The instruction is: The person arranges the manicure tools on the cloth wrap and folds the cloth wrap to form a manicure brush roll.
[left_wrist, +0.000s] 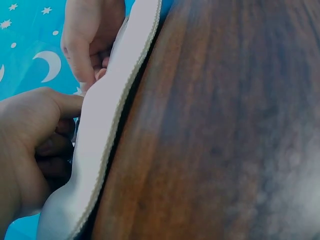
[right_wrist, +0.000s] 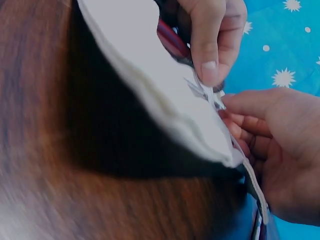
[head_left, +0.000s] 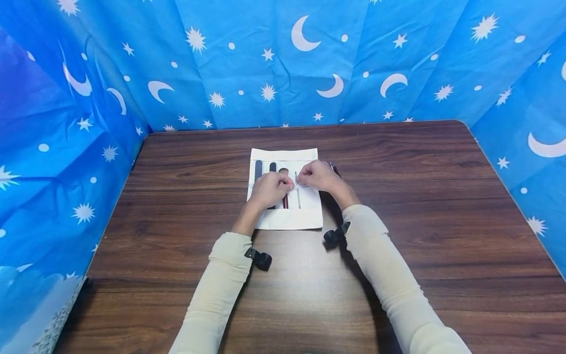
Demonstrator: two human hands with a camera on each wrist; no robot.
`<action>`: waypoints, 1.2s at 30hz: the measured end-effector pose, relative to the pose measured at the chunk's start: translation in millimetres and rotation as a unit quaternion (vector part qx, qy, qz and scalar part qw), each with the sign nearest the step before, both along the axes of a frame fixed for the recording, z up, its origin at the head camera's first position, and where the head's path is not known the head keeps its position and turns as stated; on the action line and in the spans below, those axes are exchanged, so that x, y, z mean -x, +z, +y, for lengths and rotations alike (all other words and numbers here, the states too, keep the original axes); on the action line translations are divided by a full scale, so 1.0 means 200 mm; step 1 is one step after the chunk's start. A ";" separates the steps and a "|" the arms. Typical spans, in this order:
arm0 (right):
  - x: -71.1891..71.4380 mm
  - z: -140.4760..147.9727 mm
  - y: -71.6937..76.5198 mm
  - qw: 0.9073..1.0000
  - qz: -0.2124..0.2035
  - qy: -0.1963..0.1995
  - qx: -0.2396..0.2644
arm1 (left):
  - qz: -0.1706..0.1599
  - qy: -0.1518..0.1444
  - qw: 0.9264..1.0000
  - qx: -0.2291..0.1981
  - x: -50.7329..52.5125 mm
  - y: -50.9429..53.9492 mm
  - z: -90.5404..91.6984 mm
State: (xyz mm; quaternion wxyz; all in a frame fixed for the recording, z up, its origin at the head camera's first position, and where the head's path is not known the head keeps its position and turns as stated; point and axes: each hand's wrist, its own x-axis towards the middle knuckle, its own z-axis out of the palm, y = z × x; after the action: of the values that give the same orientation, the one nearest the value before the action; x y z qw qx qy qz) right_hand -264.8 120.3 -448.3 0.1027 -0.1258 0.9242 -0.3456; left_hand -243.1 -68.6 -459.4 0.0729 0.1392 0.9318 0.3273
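Note:
A white fabric case (head_left: pixel 289 220) lies flat under both hands in the head view. It holds a grey file (head_left: pixel 258 169), a black file (head_left: pixel 272 167), a red-handled brush (head_left: pixel 285 202) and a thin silver tool (head_left: pixel 298 198). The left hand (head_left: pixel 270 189) pinches the case's narrow band beside the silver tool; its thumb lies on the band in the right wrist view. With thumb and fingertips, the right hand (head_left: pixel 319 176) pinches the tool's upper end. Both hands (left_wrist: pixel 27 135) (right_wrist: pixel 295 145) meet at the raised case edge, which hides some fingers in the left wrist view.
Just beyond the right hand lies a small dark object (head_left: pixel 335 169), partly hidden. The brown wooden table (head_left: pixel 420 206) extends around the case. A blue curtain (head_left: pixel 247 64) with moons and stars hangs behind the table and at both sides.

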 end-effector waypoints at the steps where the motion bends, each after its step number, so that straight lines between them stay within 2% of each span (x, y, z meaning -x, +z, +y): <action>1: 0.00 0.00 0.00 1.000 0.002 0.004 0.004 | 0.000 0.000 1.000 0.003 0.00 0.00 0.00; 6: 0.02 0.02 -0.01 1.000 0.006 0.013 0.016 | 0.012 -0.008 0.999 0.033 0.00 0.02 0.01; 12: 0.03 0.02 -0.01 0.999 0.019 0.013 0.028 | 0.072 -0.015 0.994 0.075 -0.01 0.04 0.03; 15: 0.02 0.02 -0.02 0.999 0.020 0.011 0.039 | 0.087 -0.020 0.994 0.070 -0.02 0.02 0.05; 19: 0.02 0.03 -0.05 0.997 0.013 0.003 0.079 | 0.084 -0.032 0.993 0.074 -0.02 -0.02 0.06; 22: 0.03 0.05 -0.06 0.990 0.009 -0.011 0.137 | 0.097 -0.030 0.991 0.090 -0.01 -0.05 0.07; 27: 0.04 0.11 -0.04 0.973 -0.001 -0.056 0.222 | 0.105 -0.018 0.990 0.090 -0.01 -0.05 0.07; 33: 0.03 0.24 0.01 0.955 0.013 -0.110 0.276 | 0.079 -0.009 0.993 0.086 0.00 -0.04 0.09; 36: 0.02 0.31 0.04 0.955 0.026 -0.130 0.267 | 0.070 -0.007 0.994 0.083 0.01 -0.03 0.10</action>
State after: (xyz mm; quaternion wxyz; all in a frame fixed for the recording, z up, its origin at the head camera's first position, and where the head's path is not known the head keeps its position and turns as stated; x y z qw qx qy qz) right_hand -269.3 183.1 -439.5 -0.0050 -0.0362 0.8092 -0.5863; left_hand -244.2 -48.2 -465.8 0.0209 0.1619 0.9575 0.2379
